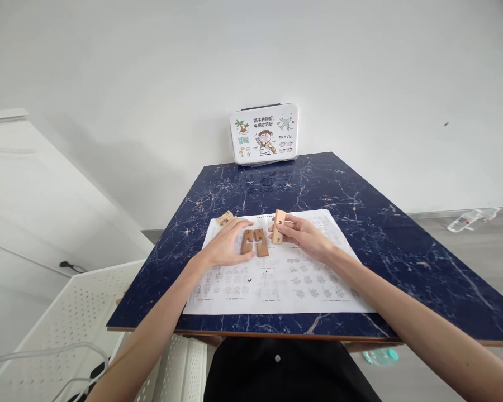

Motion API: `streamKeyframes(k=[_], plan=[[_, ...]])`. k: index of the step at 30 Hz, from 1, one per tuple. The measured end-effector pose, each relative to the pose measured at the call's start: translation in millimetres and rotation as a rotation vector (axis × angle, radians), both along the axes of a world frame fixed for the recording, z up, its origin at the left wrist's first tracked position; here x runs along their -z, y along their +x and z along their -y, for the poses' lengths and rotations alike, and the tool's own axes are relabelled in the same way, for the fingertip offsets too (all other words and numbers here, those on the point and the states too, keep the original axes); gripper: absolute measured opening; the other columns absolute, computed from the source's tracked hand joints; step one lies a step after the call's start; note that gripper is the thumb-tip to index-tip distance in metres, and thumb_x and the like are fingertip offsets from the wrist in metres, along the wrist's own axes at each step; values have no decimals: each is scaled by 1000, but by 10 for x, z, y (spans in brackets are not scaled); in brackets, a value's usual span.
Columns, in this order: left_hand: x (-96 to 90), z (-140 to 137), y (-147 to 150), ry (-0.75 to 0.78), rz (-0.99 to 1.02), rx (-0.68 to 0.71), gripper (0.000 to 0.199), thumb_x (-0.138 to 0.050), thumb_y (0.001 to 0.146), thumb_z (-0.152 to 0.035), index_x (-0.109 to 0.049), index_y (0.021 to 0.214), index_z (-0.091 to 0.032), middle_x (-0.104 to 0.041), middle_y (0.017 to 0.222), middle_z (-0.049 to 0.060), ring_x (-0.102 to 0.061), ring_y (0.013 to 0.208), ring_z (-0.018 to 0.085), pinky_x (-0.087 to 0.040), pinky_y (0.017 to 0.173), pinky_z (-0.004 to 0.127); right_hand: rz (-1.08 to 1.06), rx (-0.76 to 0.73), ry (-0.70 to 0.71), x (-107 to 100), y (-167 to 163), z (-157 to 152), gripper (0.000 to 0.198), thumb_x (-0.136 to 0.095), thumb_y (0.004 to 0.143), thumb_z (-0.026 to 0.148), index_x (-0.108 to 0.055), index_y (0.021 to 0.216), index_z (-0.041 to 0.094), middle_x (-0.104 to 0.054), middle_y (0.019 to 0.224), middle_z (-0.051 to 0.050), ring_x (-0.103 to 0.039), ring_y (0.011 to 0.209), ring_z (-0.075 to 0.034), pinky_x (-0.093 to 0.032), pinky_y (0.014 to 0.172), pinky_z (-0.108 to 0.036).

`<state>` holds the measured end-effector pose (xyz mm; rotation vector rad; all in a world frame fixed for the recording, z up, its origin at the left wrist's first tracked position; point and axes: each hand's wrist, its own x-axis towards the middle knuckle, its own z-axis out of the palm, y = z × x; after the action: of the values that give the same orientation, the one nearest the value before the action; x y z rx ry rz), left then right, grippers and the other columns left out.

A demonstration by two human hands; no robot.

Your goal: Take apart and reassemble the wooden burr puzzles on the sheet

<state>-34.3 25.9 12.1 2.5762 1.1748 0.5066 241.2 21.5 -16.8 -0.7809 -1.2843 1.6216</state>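
Two brown notched wooden puzzle pieces lie side by side on a printed instruction sheet: a left piece and a right piece. My left hand curves round the left piece with thumb and fingers apart; its fingertips are near that piece, and I cannot tell if they touch it. My right hand grips a lighter wooden puzzle piece with dark marks, one like a 2, held upright just right of the pair. Behind my left hand, more pale wooden pieces sit at the sheet's far left corner.
The sheet lies on a dark blue marbled table. A white cartoon-printed case leans against the wall at the back. A white perforated cart with a cable stands at the left. Plastic bottles lie on the floor at right.
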Motion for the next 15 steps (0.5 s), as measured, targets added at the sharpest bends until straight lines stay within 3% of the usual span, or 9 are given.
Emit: streamKeyframes(k=[2, 5, 8, 15], plan=[[-15, 16, 29, 21, -49, -95, 55, -70, 88, -56, -57, 126, -19, -68, 119, 13, -68, 106, 29, -54, 87, 42, -10, -11, -20, 0, -19, 18, 36, -74, 95, 45, -66, 122, 22, -79, 112, -10, -77, 97, -24, -63, 95, -46], [-35, 45, 76, 6, -176, -198, 45, -64, 90, -64, -60, 102, -20, -68, 81, 3, -65, 70, 22, -45, 64, 34, 3, -21, -16, -17, -34, 46, 39, -70, 97, 49, -63, 126, 25, -79, 109, -9, -77, 86, -23, -66, 69, -36], [-55, 70, 119, 25, -272, -259, 46, -62, 89, -67, -59, 85, -21, -65, 68, 1, -63, 64, 21, -40, 60, 33, 5, -8, -1, -39, -34, 59, 38, -70, 97, 50, -62, 124, 25, -79, 105, -9, -77, 81, -22, -63, 58, -31], [-22, 44, 128, 3, -277, -346, 38, -62, 89, -58, -63, 79, -22, -69, 70, 1, -66, 66, 21, -43, 63, 33, 9, 15, 26, -2, -33, 26, 37, -71, 97, 50, -65, 119, 22, -79, 100, -8, -76, 85, -21, -66, 72, -34]])
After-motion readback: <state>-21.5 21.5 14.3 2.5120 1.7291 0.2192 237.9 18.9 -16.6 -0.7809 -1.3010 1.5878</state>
